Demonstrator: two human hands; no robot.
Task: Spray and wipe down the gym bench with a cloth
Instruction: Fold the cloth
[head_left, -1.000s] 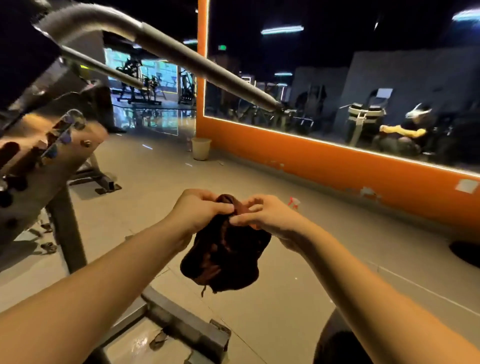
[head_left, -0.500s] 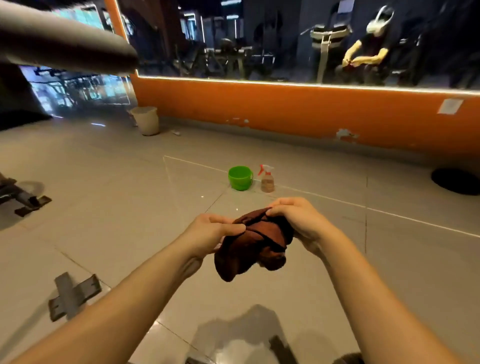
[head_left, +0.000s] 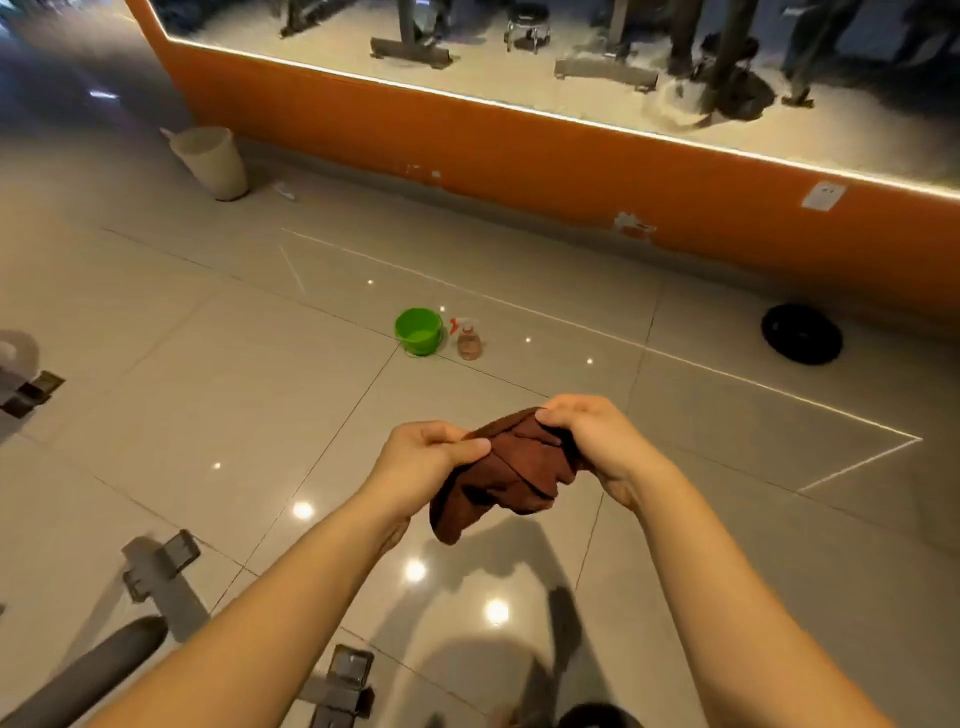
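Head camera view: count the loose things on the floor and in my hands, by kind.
Brown cloth, gripped by left hand and right hand: 1
Spray bottle: 1
Green tub: 1
Beige bin: 1
Black disc: 1
Total: 5

I hold a dark brown cloth (head_left: 511, 470). The small bucket (head_left: 418, 331) is bright green, the spray bottle (head_left: 468, 340) has a red trigger, the wall (head_left: 519, 150) is orange, the floor tiles (head_left: 234, 374) are pale grey.
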